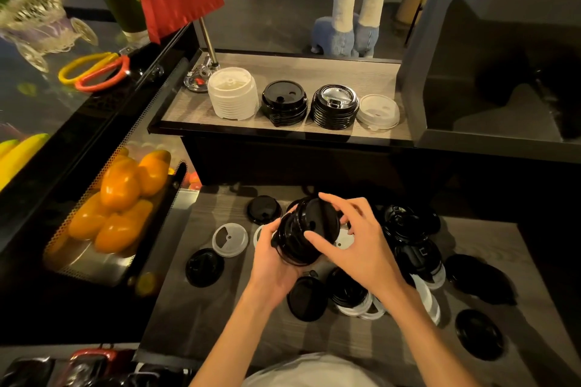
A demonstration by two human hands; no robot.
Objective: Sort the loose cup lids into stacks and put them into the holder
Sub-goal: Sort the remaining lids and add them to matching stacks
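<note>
Over the lower desk [220,308], from your head view, you have both hands up around a stack of black lids [306,231] tilted on its side, lifted clear of the wood; your left hand [272,257] cups it from beneath and behind, its grip clenched around the stack's lower rims, while your right hand [355,248] lies across the front, thumb on the face of the top lid and fingers [338,201] curled over the upper edge, so that grip is grasping the same stack; around your hands the loose lids lie scattered: a black lid [263,209] just beyond the stack, a translucent white lid [230,239] to its left, another black lid [204,267] nearer you on the left, and a mixed heap of black and white lids [408,261] to the right, partly hidden by your right forearm; two more single black lids [479,333] sit apart at the right edge; up on the raised shelf [283,69] four sorted groups stand in a row: a tall white stack [232,94], a black stack [284,102] beside it, a second black stack [334,106] with a glossy top, and a single white lid [379,111] touching that last stack; left of you, a mesh tray holds orange fruit [122,198], and scissors [94,72] with yellow and orange handles rest on the glass counter.
</note>
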